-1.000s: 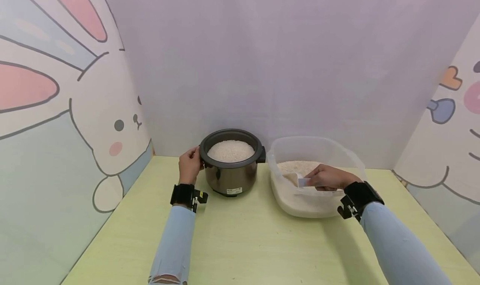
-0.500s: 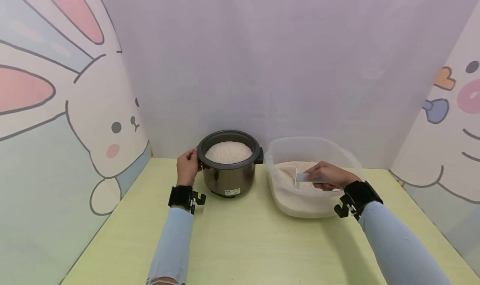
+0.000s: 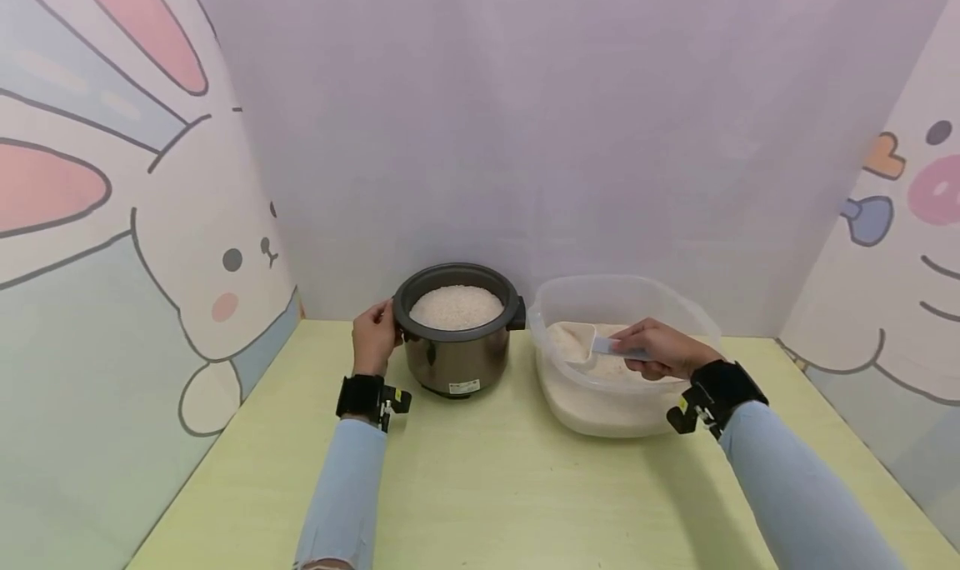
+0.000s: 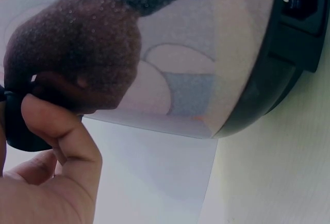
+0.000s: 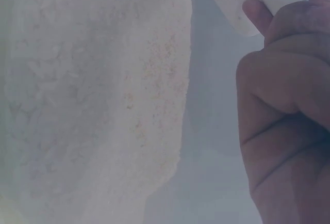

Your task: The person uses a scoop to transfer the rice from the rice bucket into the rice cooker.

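A dark rice cooker [image 3: 459, 362] without a lid stands on the table, white rice [image 3: 456, 307] heaped inside it. My left hand [image 3: 372, 338] pinches the cooker's left side handle; in the left wrist view the thumb bends over that black handle [image 4: 30, 131]. To the right sits a clear plastic tub [image 3: 626, 287] partly filled with rice. Over this tub my right hand [image 3: 660, 349] grips the pale handle of a scoop [image 3: 576, 342], whose bowl holds rice. From the right wrist view the curled fingers [image 5: 289, 84] show, with the rice seen through the tub's wall.
The pale yellow-green table [image 3: 510, 487] bears a few stray grains. A lilac cloth wall [image 3: 480, 137] rises close behind cooker and tub. Panels with cartoon drawings flank the table: a rabbit panel [image 3: 202, 287] left, another panel [image 3: 885, 303] right.
The scoop has risen out of the rice in the tub and levelled, its bowl now plainly seen. My left hand keeps its hold on the cooker handle.
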Demonstrator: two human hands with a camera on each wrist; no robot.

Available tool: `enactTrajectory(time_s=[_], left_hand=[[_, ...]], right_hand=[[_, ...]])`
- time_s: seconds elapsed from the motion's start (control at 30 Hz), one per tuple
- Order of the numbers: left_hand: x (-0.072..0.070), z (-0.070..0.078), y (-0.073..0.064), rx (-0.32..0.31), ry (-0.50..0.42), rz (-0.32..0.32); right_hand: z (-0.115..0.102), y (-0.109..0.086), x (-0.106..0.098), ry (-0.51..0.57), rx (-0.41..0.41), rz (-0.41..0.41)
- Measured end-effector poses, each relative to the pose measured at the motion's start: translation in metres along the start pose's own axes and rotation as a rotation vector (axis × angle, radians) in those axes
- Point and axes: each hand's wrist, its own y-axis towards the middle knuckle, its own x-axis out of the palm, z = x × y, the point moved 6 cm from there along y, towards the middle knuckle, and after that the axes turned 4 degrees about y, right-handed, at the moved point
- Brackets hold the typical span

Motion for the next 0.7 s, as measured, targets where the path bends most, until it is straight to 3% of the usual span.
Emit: enactTrajectory(time_s=[0.23,0.43,0.7], left_hand=[[-0.001,-0.001,0.001,-0.006,-0.001,0.005],[-0.001,0.0,-0.001,-0.001,-0.004,0.01],[0.0,0.001,-0.002,0.014,-0.019,0.004]], right_hand=[[-0.002,-0.001,-0.001,0.076,-0.023,-0.057],[-0.003,-0.005,-0.006,0.206,-0.059,-0.1],[-0.007,-0.01,-0.016,0.243,-0.08,0.025]])
